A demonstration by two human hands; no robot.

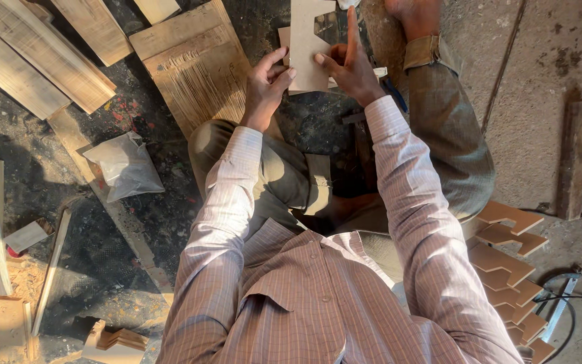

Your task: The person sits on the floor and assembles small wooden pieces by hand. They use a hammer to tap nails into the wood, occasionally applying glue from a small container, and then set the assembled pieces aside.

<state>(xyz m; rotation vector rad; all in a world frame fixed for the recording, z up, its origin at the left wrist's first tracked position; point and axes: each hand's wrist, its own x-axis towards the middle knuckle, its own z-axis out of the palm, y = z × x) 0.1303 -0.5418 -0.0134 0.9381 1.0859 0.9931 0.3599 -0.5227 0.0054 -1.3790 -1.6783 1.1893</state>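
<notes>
I sit cross-legged on the floor and hold a flat, pale cut-out board piece (306, 35) in front of me with both hands. My left hand (266, 84) grips its lower left edge with thumb and fingers. My right hand (350, 66) pinches its lower right edge, with the index finger stretched up along the side of the piece. The top of the piece runs out of view. Something small and blue (394, 94) shows under my right wrist; I cannot tell what it is.
Wooden planks (42, 64) and a ribbed board (200, 67) lie at the upper left. A clear plastic bag (126, 165) sits on the dark floor. Several stacked brown cut-out shapes (510, 269) lie at my right, with a cable (570, 293) beside them. Sawdust and offcuts (8, 317) lie lower left.
</notes>
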